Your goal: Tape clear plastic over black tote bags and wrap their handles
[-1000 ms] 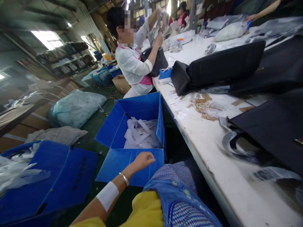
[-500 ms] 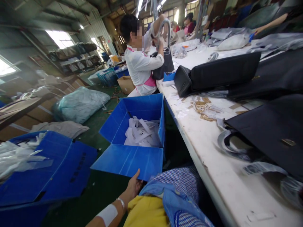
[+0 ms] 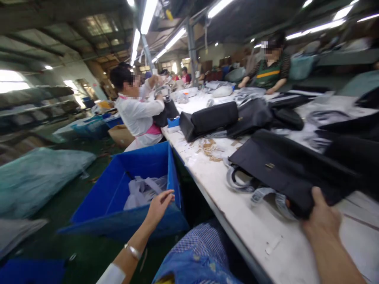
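My right hand (image 3: 322,217) grips the near end of a black handbag (image 3: 278,161), thumb on top and fingers hidden underneath. The bag lies flat on the white table and has a small gold-coloured clasp. Its plastic-wrapped handles (image 3: 239,181) stick out towards the table's near edge. Over the near side of a blue box (image 3: 118,161) hangs my left hand (image 3: 160,205), its fingers loosely stretched and nothing visible in them. White strips (image 3: 145,189) lie inside the box.
More black bags (image 3: 216,118) lie along the white table (image 3: 207,185). Brown tags with strings (image 3: 211,150) are scattered there. A co-worker in white (image 3: 139,110) handles a dark bag beyond the box; another in a green apron (image 3: 268,73) stands across the table. A greenish sack (image 3: 41,177) sits left.
My view has swung right. My left hand has risen from the box's lowered flap to above its near side, and that flap now stands higher. My right hand has come into view on the handbag.
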`<state>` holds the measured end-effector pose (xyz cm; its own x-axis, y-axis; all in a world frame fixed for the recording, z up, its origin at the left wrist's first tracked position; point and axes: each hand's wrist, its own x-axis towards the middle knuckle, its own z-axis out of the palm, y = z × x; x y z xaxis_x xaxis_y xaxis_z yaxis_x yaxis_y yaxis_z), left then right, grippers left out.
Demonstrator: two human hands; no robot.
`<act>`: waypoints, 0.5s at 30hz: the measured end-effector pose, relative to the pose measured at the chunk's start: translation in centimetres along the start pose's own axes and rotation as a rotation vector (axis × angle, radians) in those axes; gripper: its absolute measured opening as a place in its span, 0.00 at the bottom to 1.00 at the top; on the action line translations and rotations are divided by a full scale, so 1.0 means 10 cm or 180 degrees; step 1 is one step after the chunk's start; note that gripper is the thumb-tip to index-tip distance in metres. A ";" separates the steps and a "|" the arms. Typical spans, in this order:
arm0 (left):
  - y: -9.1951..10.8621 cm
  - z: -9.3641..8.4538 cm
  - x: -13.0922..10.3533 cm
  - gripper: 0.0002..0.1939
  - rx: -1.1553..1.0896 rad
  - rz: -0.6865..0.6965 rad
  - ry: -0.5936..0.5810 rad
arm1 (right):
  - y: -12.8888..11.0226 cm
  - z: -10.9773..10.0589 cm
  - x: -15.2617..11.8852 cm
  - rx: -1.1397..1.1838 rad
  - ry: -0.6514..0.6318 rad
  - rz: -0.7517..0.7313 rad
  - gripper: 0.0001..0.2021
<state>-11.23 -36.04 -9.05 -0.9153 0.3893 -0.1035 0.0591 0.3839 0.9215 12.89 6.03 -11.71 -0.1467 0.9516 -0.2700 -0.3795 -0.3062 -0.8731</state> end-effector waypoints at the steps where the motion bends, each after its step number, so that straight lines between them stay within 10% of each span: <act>1: 0.07 0.14 0.03 0.21 0.0105 0.0196 -0.0319 | -0.02 -0.01 0.01 -0.0022 0.0230 -0.0210 0.22; 9: 1.04 0.97 0.74 0.18 0.0027 0.1871 -0.1354 | -0.15 0.17 -0.15 0.0322 -0.0198 -0.0756 0.21; 15: 1.46 1.49 1.36 0.24 -0.0330 0.1708 -0.1549 | -0.47 0.18 -0.46 0.0140 -0.0450 -0.1089 0.23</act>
<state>-16.89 -12.68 -2.62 -0.4888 0.8387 0.2400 0.3895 -0.0363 0.9203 13.66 3.03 -5.62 -0.1283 0.9871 0.0958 -0.4667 0.0251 -0.8840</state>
